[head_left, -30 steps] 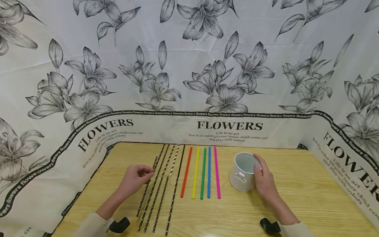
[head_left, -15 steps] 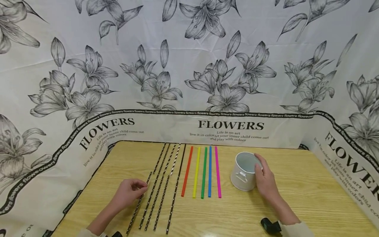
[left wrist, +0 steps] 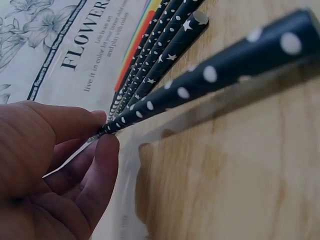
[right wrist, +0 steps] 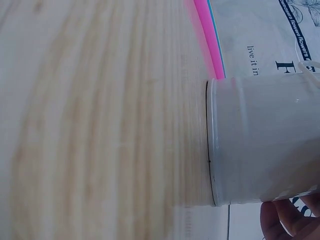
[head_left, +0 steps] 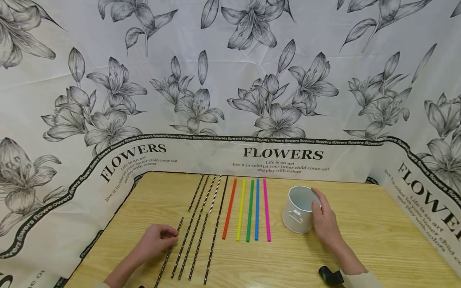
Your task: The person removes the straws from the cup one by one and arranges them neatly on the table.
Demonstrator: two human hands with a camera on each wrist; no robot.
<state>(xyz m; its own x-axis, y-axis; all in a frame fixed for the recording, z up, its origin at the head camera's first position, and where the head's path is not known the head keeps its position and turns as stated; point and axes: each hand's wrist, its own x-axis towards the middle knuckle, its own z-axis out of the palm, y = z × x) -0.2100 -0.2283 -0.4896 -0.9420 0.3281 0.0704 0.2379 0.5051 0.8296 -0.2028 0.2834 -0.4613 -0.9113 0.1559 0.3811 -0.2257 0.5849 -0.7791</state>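
Observation:
My left hand (head_left: 155,242) pinches a black straw with white dots (head_left: 163,265) between thumb and forefinger, at the left end of a row of patterned straws. The left wrist view shows this dotted straw (left wrist: 210,75) large, its near end above a shadow on the wood. At the right, my right hand (head_left: 325,222) holds a small white metal pail (head_left: 306,223) by its side, the thumb at the rim. The pail stands upright, and its inside looks bare where visible. In the right wrist view the pail's wall (right wrist: 265,140) hides part of the fingers.
Several black patterned straws (head_left: 199,244) lie lengthwise on the wooden table (head_left: 378,232). Beside them are red (head_left: 229,209), yellow (head_left: 241,210), green (head_left: 250,211), blue (head_left: 257,209) and pink (head_left: 267,210) straws. A flower-printed cloth (head_left: 201,156) rises behind the table.
My left hand has drawn the dotted straw toward the table's near edge and left, away from the row. My right hand has stayed on the pail, which has not moved.

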